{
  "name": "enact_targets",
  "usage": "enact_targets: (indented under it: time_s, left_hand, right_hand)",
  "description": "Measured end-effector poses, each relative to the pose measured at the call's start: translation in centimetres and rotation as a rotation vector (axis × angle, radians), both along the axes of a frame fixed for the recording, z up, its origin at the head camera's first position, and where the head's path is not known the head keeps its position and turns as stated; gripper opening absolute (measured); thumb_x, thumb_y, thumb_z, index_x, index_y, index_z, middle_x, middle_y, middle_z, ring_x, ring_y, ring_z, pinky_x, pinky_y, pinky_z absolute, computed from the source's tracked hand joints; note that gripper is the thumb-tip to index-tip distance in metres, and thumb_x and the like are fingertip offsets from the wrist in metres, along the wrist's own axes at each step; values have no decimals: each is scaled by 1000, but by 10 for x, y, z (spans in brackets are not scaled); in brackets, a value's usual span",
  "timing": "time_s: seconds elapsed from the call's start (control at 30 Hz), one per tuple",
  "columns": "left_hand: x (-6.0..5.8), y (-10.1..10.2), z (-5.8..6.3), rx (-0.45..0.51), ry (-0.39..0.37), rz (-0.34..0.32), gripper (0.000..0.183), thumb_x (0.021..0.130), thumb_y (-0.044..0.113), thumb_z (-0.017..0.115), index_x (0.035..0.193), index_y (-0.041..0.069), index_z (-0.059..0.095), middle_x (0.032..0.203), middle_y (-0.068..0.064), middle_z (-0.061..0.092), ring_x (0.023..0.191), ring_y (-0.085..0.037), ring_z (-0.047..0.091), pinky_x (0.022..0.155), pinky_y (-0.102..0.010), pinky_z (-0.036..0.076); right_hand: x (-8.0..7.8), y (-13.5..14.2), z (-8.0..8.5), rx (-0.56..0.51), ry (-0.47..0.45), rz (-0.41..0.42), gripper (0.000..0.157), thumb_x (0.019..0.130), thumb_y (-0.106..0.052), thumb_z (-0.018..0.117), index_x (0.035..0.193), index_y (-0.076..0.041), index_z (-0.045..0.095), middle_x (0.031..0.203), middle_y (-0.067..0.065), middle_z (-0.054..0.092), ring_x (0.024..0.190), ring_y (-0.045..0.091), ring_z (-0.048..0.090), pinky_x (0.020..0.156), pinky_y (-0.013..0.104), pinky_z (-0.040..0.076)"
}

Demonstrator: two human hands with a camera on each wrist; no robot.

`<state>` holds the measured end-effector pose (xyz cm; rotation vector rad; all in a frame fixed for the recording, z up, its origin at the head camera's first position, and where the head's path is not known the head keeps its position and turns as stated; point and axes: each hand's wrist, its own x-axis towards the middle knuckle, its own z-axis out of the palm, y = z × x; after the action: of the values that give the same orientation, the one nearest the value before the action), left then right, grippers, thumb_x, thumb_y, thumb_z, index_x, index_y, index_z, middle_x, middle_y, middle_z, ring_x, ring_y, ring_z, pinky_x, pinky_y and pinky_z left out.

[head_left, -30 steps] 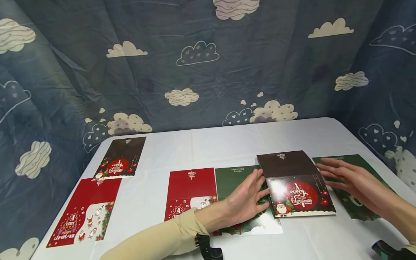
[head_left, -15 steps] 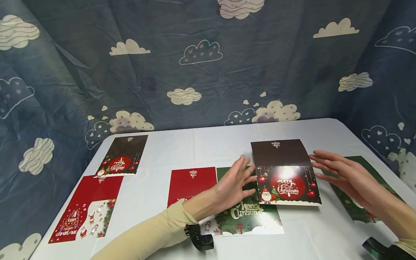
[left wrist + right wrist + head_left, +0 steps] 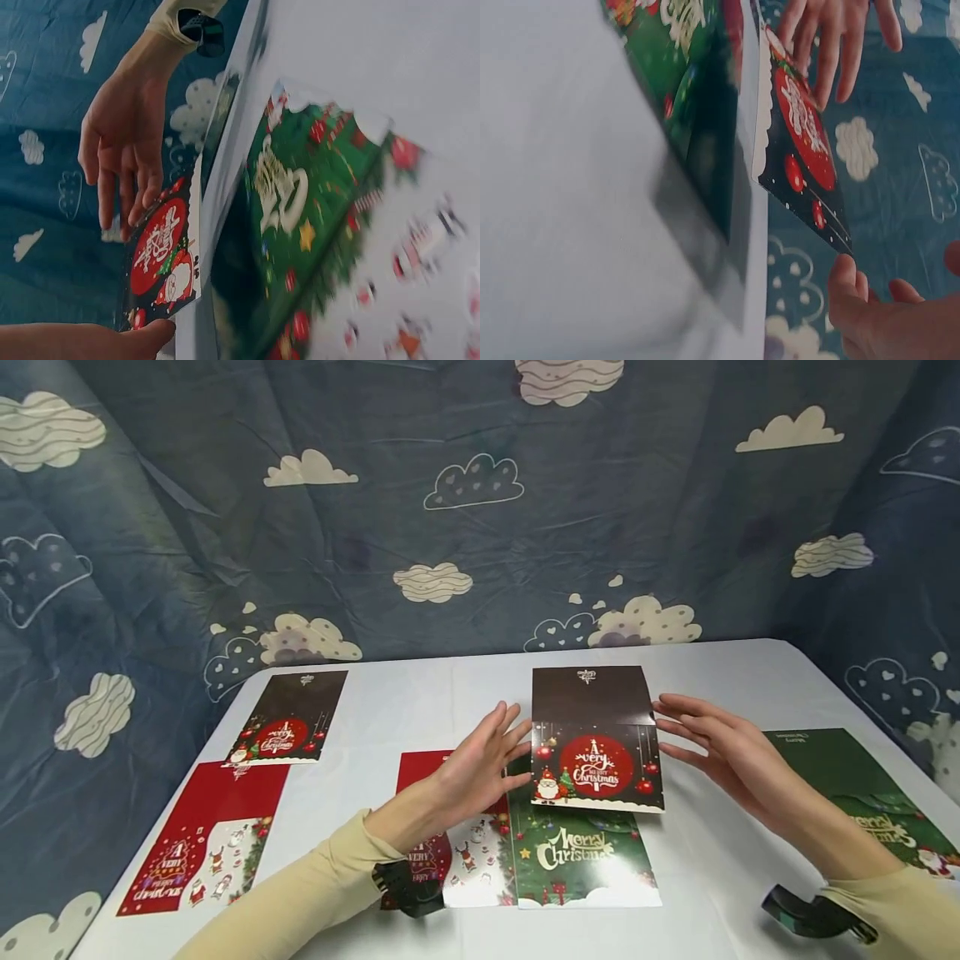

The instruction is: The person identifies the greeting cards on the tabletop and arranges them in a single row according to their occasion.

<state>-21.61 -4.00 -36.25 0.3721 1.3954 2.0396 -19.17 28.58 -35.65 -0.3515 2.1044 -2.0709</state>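
Observation:
A dark brown Christmas card with a fold across it and a red circle of lettering is held up off the table between my two hands. My left hand touches its left edge with fingers extended, and my right hand touches the opposite edge, its fingers spread. In both wrist views the card stands clear of the tabletop, tilted, with fingertips at its side edges. Below and behind it, a green Merry Christmas card lies flat, partly covered in the head view. Beside that, a red card is partly hidden by my left hand.
Another green card lies at the right, partly behind my right forearm. On the left, a dark card lies above a red card, overlapping its top edge. A cloud-patterned curtain hangs behind the white table.
Both hands have carried the dark card leftward and away from me, off the right green card and over the middle one. More of the right green card now shows.

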Motion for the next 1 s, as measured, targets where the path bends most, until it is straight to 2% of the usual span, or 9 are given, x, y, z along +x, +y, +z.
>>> enact_targets:
  time_s: [0.13,0.33,0.5,0.77,1.0]
  left_hand:
    - [-4,-18,2,-25,2,30,71,104,55,26,159,20,-2,164,-5,5,148,-29,6,116,-56,16]
    - [-8,-43,3,-126,51,55,69,106,48,23,158,11,-2,165,-5,3,149,-27,4,117,-53,16]
    - [-9,-60,2,-185,71,80,69,107,48,22,158,8,-3,165,-5,1,149,-28,2,117,-52,14]
    - [-13,-87,5,-192,37,184,70,105,51,27,158,11,4,164,-8,9,148,-30,5,116,-56,15]
    - [-21,-111,9,-211,17,194,71,106,49,22,157,5,0,164,-10,2,149,-30,1,116,-58,13]
  right_hand:
    - [-5,-21,3,-40,0,12,51,107,-26,43,150,0,33,155,21,23,127,15,49,95,27,49]
    - [-15,-53,3,-119,-76,1,55,106,-30,46,150,0,32,157,18,21,136,26,39,99,28,46]
    - [-21,-76,-2,-112,-87,10,55,108,-27,40,152,2,25,159,16,19,142,35,28,101,27,44]
    - [-33,-105,-5,-171,-97,52,53,108,-19,37,154,2,22,159,16,20,143,34,27,104,33,43]
    - [-51,-132,-6,-225,-87,73,52,105,-13,38,153,4,22,158,16,23,141,34,29,108,39,39]
